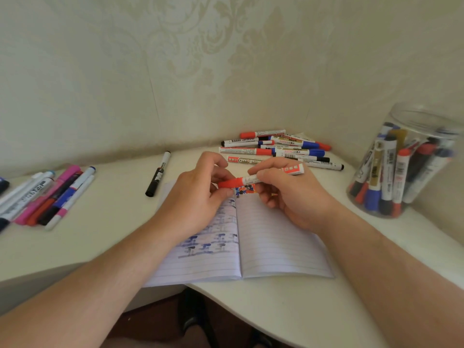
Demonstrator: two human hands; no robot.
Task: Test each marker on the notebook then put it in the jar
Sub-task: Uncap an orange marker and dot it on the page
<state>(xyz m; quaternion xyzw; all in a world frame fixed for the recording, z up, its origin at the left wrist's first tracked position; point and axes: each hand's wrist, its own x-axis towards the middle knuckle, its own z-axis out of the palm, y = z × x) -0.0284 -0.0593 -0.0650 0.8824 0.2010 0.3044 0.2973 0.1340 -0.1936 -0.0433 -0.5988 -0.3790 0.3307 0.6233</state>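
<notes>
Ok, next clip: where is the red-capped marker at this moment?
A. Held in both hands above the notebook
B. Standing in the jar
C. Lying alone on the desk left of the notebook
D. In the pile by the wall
A. The left hand grips the cap end of the red-capped marker and the right hand holds its white barrel, above the top of the open notebook; the jar stands apart at the right.
</notes>
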